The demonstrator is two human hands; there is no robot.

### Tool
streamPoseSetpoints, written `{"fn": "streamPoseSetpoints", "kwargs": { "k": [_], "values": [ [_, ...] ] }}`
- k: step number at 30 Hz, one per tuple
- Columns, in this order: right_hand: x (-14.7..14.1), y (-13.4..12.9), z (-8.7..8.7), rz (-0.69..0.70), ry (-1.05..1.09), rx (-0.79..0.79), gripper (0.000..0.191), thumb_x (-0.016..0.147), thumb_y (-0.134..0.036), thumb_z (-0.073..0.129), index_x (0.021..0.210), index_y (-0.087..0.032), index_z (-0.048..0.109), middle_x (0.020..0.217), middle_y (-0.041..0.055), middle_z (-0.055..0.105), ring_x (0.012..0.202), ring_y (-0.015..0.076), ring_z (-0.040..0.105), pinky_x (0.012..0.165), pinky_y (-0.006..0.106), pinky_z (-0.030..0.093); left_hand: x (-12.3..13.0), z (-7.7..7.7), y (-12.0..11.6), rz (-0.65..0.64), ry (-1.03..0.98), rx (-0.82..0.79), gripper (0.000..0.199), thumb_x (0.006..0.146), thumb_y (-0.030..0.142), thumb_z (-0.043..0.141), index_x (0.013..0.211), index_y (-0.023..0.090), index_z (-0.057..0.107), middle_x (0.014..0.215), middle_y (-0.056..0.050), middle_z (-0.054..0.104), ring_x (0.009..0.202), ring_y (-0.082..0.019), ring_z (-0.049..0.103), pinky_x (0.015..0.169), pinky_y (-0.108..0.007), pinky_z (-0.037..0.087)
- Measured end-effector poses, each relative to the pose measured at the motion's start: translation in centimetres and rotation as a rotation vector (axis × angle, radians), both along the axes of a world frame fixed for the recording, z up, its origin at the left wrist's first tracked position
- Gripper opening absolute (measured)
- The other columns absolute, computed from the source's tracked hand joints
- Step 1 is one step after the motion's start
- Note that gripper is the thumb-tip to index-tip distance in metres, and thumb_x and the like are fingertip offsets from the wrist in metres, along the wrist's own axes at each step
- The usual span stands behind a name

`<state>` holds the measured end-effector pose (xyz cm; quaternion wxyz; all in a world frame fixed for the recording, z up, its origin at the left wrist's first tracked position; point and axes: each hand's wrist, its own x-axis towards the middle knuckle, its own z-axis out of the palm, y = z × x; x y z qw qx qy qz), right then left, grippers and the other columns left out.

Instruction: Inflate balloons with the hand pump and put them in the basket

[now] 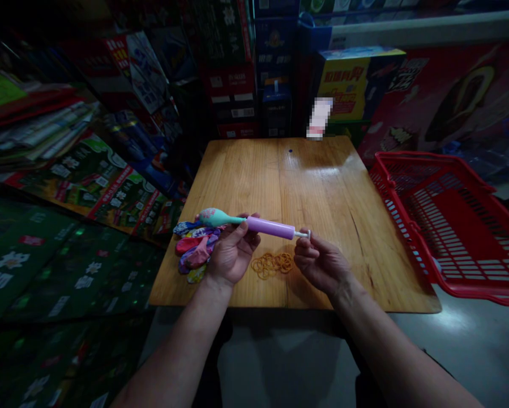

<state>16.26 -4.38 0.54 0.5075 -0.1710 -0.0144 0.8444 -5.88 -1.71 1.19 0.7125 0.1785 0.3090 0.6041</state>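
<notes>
"Pump (270,228) between hands: which step?"
"Inflating, apparently. Balloon (214,217) on pump's left tip, left hand (234,249) gripping there; right hand (320,258) pinching plunger (300,234), right end."
"Next?"
"Probably straight push, balloon pinched tight."

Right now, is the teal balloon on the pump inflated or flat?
Partly inflated: the teal balloon bulges round at its far end but tapers thin toward the purple pump.
</notes>
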Motion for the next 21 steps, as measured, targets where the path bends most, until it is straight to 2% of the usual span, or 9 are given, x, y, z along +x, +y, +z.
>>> {"fn": "streamPoseSetpoints", "kwargs": {
  "k": [4,8,10,13,16,21],
  "values": [
    [1.3,0.5,0.5,-0.103,0.037,0.01,0.014,0.088,-0.01,0.069,0.099,-0.015,0.062,0.07,-0.0053,0.058,0.051,0.0015,0.047,0.048,0.013,0.04,-0.9,0.4,0.5,0.051,0.034,0.054,0.018,0.087,0.014,0.07,0.102,0.022,0.073,0.118,-0.005,0.074,0.097,-0.015,0.071,0.079,-0.024,0.058],
    [0.5,-0.1,0.1,-0.002,0.009,0.002,0.019,0.086,-0.013,0.072,0.103,-0.014,0.063,0.073,-0.0035,0.061,0.051,0.0019,0.048,0.05,0.014,0.042,-0.3,0.1,-0.2,-0.058,0.041,0.038,0.021,0.089,0.016,0.07,0.108,0.023,0.072,0.12,-0.006,0.073,0.11,-0.021,0.068,0.092,-0.038,0.059],
    [0.0,-0.3,-0.1,0.0,0.009,-0.008,0.02,0.085,-0.013,0.074,0.102,-0.013,0.063,0.073,-0.0032,0.062,0.051,0.0015,0.048,0.05,0.014,0.042,0.2,-0.2,-0.6,-0.088,0.032,0.021,0.023,0.089,0.017,0.071,0.11,0.023,0.072,0.121,-0.006,0.073,0.114,-0.021,0.067,0.096,-0.04,0.057],
    [-0.5,-0.3,-0.1,-0.074,-0.017,0.001,0.016,0.086,-0.012,0.072,0.1,-0.012,0.063,0.072,-0.0031,0.061,0.051,0.0012,0.046,0.05,0.014,0.041,0.9,-0.2,-1.0,-0.076,0.025,0.04,0.024,0.088,0.017,0.071,0.112,0.022,0.072,0.125,-0.007,0.071,0.116,-0.022,0.066,0.097,-0.038,0.057],
    [-0.7,-0.2,0.1,-0.089,-0.046,0.027,0.015,0.087,-0.012,0.071,0.099,-0.011,0.063,0.071,-0.0024,0.061,0.052,0.0019,0.047,0.049,0.014,0.04,1.4,-0.1,-1.0,-0.054,-0.003,0.063,0.023,0.091,0.022,0.069,0.113,0.022,0.071,0.127,-0.008,0.071,0.117,-0.023,0.066,0.093,-0.036,0.059],
    [0.2,-0.1,0.5,-0.064,-0.075,0.035,0.015,0.085,-0.012,0.072,0.098,-0.011,0.065,0.07,-0.0022,0.061,0.05,0.0021,0.044,0.048,0.014,0.039,1.1,0.3,-0.2,0.053,0.01,0.012,0.014,0.09,0.022,0.069,0.103,0.018,0.073,0.113,-0.009,0.075,0.107,-0.021,0.07,0.08,-0.027,0.061]
  ]
}}
